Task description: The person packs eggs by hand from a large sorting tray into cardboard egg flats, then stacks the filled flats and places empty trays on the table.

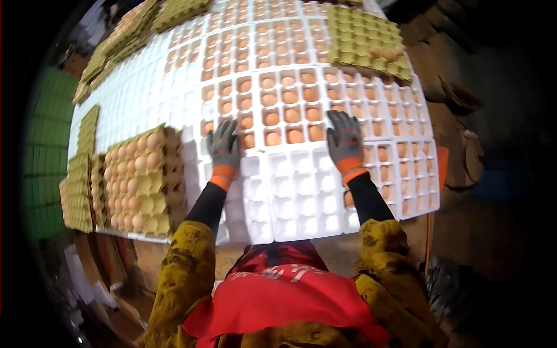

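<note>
Both hands wear grey gloves with orange cuffs. My left hand (224,146) rests palm down at the near edge of a row of white foam egg trays, fingers stretched forward over the cells. My right hand (346,138) lies to the right in the same way, its fingers extended over the trays. Between them, brown eggs (293,116) fill cells of a white foam tray (279,89). Nearer my body is a white foam tray (300,213) with bare cells. No egg shows in either hand; the undersides of the fingers are hidden.
A stack of pulp trays with eggs (139,180) stands at left front. A yellowish pulp tray (362,40) holding a few eggs lies on foam trays at far right. More pulp trays (119,37) line the far left edge. Green crates (49,151) stand beyond the left side.
</note>
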`<act>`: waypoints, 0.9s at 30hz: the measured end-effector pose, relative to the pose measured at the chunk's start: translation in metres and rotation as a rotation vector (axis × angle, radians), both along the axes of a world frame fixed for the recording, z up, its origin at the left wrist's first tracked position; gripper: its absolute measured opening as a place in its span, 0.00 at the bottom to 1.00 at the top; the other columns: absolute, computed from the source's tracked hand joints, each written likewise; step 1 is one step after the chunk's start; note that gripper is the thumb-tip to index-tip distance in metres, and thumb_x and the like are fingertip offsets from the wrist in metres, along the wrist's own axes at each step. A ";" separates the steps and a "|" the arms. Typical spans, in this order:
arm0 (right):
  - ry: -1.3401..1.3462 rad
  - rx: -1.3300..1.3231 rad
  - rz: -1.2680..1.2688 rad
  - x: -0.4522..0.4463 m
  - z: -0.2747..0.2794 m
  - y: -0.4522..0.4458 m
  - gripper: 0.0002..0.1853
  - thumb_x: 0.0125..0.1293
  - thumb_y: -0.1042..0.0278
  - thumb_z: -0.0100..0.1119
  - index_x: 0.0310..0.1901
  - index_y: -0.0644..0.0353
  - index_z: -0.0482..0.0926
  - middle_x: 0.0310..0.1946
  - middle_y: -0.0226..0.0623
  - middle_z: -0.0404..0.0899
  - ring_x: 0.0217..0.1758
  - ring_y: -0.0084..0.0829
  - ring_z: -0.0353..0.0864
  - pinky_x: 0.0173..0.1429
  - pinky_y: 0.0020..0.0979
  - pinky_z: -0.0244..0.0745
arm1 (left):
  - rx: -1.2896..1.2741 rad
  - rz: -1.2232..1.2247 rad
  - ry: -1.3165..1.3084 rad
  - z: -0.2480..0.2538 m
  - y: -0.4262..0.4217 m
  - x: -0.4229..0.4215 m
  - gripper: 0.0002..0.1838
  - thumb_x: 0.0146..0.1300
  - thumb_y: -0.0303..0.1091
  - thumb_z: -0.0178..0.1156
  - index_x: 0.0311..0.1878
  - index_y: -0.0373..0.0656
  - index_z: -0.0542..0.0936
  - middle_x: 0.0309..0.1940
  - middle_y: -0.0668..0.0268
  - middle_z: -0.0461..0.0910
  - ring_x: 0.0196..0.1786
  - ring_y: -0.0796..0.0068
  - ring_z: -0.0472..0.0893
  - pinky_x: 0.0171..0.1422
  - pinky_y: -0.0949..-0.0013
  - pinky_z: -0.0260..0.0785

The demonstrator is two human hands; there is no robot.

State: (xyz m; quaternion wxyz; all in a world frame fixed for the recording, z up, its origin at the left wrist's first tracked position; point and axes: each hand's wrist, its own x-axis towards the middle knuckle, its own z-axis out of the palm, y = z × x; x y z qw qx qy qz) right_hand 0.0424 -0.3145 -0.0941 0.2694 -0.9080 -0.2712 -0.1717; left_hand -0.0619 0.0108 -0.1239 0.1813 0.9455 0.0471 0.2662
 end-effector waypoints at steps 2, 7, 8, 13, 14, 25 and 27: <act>0.101 0.180 0.009 -0.015 0.018 0.015 0.22 0.69 0.68 0.58 0.65 0.54 0.75 0.60 0.43 0.77 0.66 0.47 0.72 0.73 0.48 0.63 | -0.203 -0.001 -0.025 0.022 -0.013 -0.010 0.25 0.65 0.26 0.61 0.67 0.44 0.75 0.63 0.54 0.77 0.67 0.52 0.74 0.72 0.56 0.63; 0.451 0.430 0.190 -0.077 0.088 0.107 0.19 0.69 0.72 0.62 0.61 0.56 0.79 0.49 0.39 0.81 0.51 0.36 0.82 0.55 0.35 0.79 | -0.322 -0.177 0.038 0.173 -0.009 -0.106 0.25 0.62 0.26 0.65 0.64 0.44 0.79 0.64 0.53 0.76 0.68 0.52 0.74 0.72 0.57 0.65; 0.483 0.485 0.290 -0.088 0.098 0.131 0.19 0.69 0.71 0.63 0.61 0.57 0.79 0.47 0.39 0.81 0.48 0.33 0.82 0.51 0.32 0.80 | -0.230 -0.167 0.049 0.190 0.014 -0.127 0.24 0.61 0.24 0.64 0.63 0.43 0.80 0.63 0.53 0.77 0.67 0.51 0.74 0.72 0.56 0.65; 0.581 0.431 0.564 -0.133 0.140 0.266 0.22 0.66 0.66 0.65 0.61 0.57 0.79 0.47 0.39 0.82 0.47 0.34 0.84 0.48 0.33 0.82 | 0.100 0.010 0.010 0.207 0.157 -0.179 0.29 0.55 0.22 0.62 0.63 0.45 0.78 0.57 0.52 0.79 0.59 0.46 0.76 0.66 0.49 0.67; 0.359 0.400 0.605 -0.139 0.138 0.294 0.23 0.65 0.64 0.65 0.62 0.56 0.78 0.48 0.40 0.81 0.50 0.38 0.83 0.52 0.36 0.81 | 0.114 -0.055 0.079 0.202 0.179 -0.179 0.28 0.56 0.24 0.62 0.63 0.46 0.78 0.57 0.53 0.79 0.58 0.47 0.77 0.64 0.49 0.67; 1.219 1.098 0.446 -0.131 0.113 0.336 0.22 0.64 0.66 0.63 0.59 0.59 0.75 0.55 0.33 0.76 0.58 0.34 0.80 0.62 0.37 0.78 | -0.757 -0.288 0.041 0.182 0.244 -0.148 0.16 0.59 0.29 0.62 0.51 0.42 0.78 0.44 0.65 0.79 0.46 0.70 0.78 0.50 0.66 0.72; 1.321 1.332 0.487 -0.125 0.114 0.322 0.24 0.67 0.68 0.56 0.64 0.58 0.72 0.59 0.39 0.73 0.60 0.35 0.79 0.64 0.41 0.78 | -1.212 -0.304 0.020 0.184 0.269 -0.163 0.16 0.61 0.29 0.60 0.53 0.41 0.77 0.44 0.66 0.78 0.45 0.74 0.78 0.50 0.68 0.73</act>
